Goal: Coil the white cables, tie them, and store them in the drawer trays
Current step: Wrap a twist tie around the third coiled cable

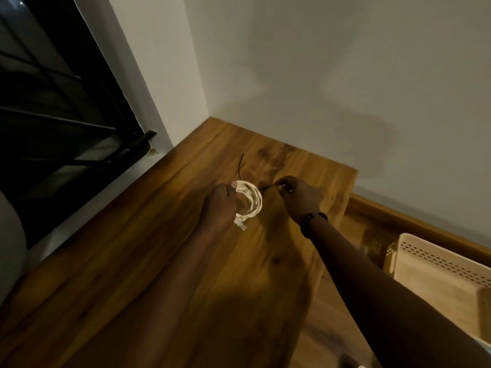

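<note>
Pinning the coiled white cable (248, 200) on the wooden surface (159, 248), the left hand (220, 205) grips its nine-o'clock edge; the right hand (300, 195) pinches a thin black tie (265, 187) at three o'clock. Slackening risks the loops springing apart.

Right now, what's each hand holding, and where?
Left hand grips the coiled white cable at its left rim. Right hand pinches one end of a thin dark tie.

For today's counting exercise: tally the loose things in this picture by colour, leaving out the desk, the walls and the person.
White: 1, the coiled cable, held in the left hand
Black: 1, the thin tie, one end pinched by the right hand
Cream: 1, the perforated tray in the drawer
Total: 3
</note>
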